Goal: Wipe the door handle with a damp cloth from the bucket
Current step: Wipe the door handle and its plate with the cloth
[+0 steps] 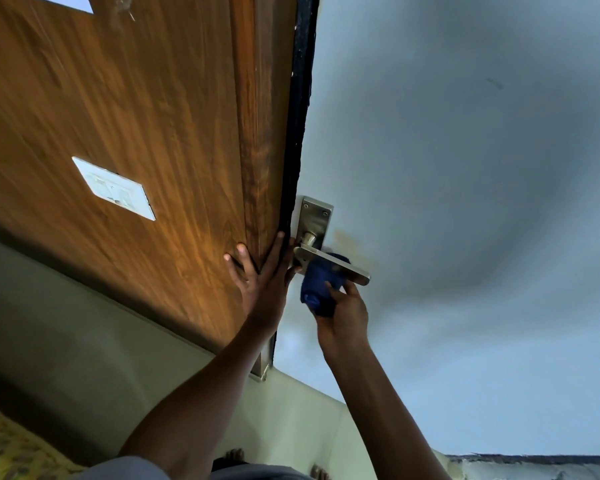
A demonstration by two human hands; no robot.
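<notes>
Door (465, 168), pale blue, fills the right side of the view; its black edge (300, 133) runs top to bottom just left of centre. Wood-grain panel (136, 116) is left of that edge and carries a white switch plate (113, 188). No bucket in view.

Door handle (331, 263): steel lever on a backplate (314, 220), mounted just right of the black edge. Long axis of the lever runs from the pivot by the edge out to the right and slightly nearer. Free tip points right.

Cloth (321, 284): dark blue, bunched, pressed against the underside and back of the lever at mid-length. Can't tell from here if it's damp.

Right hand (343, 315): the nearer one to the lever, directly below it, forearm coming up from lower right. Fingers closed around the cloth, thumb (335, 289) on the front of the wad. Touching the lever through the cloth.

Left hand (260, 275): flat, fingers spread, nothing held. It straddles the corner where the wood panel meets the door edge, fingertips up; looks like bracing the door.

Judgement: wipe is in progress on the lever's mid-section. Next stroke should follow the lever's axis, right toward the tip or left toward the pivot and backplate. Top face of the lever and backplate look uncovered so far.
</notes>
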